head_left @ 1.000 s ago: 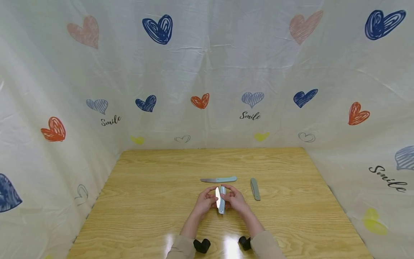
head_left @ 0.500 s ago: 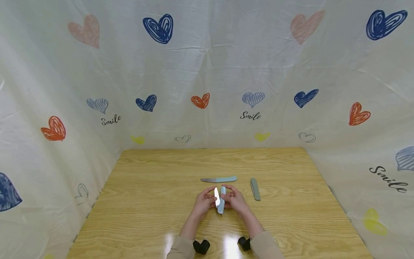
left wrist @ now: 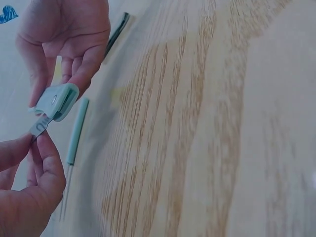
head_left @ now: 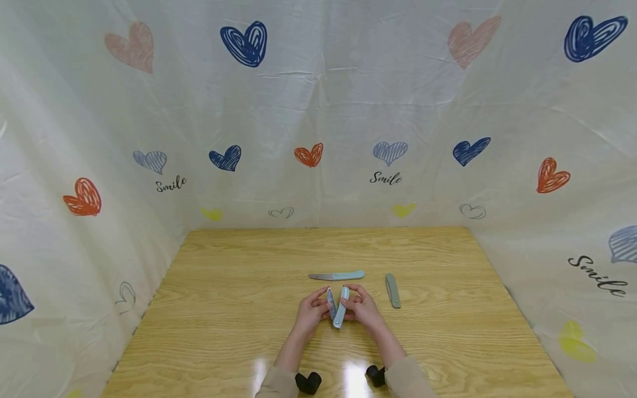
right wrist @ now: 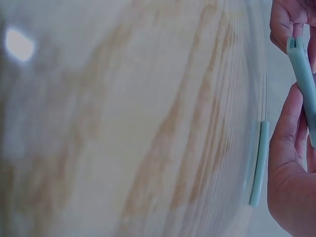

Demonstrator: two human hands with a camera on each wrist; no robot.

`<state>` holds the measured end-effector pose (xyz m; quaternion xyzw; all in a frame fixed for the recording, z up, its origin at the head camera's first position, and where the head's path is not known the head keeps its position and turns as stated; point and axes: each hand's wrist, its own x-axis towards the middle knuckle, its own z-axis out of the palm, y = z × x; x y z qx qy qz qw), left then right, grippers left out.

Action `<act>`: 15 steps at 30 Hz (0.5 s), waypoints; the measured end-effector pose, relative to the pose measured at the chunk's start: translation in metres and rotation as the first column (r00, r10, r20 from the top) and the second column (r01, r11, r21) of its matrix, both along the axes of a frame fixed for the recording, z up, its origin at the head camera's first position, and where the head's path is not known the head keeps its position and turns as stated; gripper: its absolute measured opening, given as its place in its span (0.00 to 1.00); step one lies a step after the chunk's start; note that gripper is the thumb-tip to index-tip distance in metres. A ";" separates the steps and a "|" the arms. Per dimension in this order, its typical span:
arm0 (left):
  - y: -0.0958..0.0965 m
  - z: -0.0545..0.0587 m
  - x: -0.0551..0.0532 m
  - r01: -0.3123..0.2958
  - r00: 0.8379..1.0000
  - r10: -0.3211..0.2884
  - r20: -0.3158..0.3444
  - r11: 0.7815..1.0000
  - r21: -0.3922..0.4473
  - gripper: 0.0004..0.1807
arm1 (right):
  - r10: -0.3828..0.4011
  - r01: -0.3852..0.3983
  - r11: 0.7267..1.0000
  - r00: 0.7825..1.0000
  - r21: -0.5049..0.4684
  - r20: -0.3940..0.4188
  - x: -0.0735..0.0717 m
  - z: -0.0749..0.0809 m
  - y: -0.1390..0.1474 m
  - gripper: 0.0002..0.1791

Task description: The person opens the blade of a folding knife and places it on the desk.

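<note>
A folding knife [head_left: 341, 309] with a light blue handle is held up between both hands, its blade partly swung out in a narrow V with the hinge end toward the person. My left hand [head_left: 309, 314] pinches the blade [left wrist: 40, 127] between thumb and fingers. On the other side, my right hand [head_left: 367, 310] grips the handle [right wrist: 302, 74], thumb on its face. Just beyond the hands lies a second light blue knife [head_left: 343, 276], blade extended and pointing left. A grey-green folded knife [head_left: 392, 291] rests right of the right hand.
The wooden table [head_left: 239, 287] bears the knives. A white curtain [head_left: 318, 110] printed with hearts hangs behind it and along both sides. Black wrist devices [head_left: 308, 382] sit near the sleeves.
The blade has swung further from the handle, widening the V. My left hand has shifted slightly left with the blade, and the handle now leans a little more to the right.
</note>
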<state>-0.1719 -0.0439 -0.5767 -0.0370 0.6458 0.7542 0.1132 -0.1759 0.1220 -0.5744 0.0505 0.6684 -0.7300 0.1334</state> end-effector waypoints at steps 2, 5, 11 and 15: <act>0.000 -0.001 0.001 0.000 1.000 0.000 0.001 1.000 0.003 0.27 | -0.003 0.003 1.000 1.000 0.002 0.003 0.000 -0.001 0.000 0.27; -0.001 -0.002 0.001 -0.002 1.000 0.002 0.005 1.000 0.015 0.27 | -0.007 0.007 1.000 1.000 -0.003 0.010 0.001 0.000 0.000 0.27; -0.003 0.003 0.004 -0.001 1.000 0.002 -0.001 0.999 0.044 0.27 | -0.021 0.022 1.000 1.000 -0.020 0.017 0.003 -0.001 0.001 0.27; -0.004 0.003 0.005 -0.007 1.000 0.008 -0.011 0.999 0.045 0.27 | -0.032 0.033 0.999 0.999 -0.030 0.022 0.003 -0.001 0.001 0.27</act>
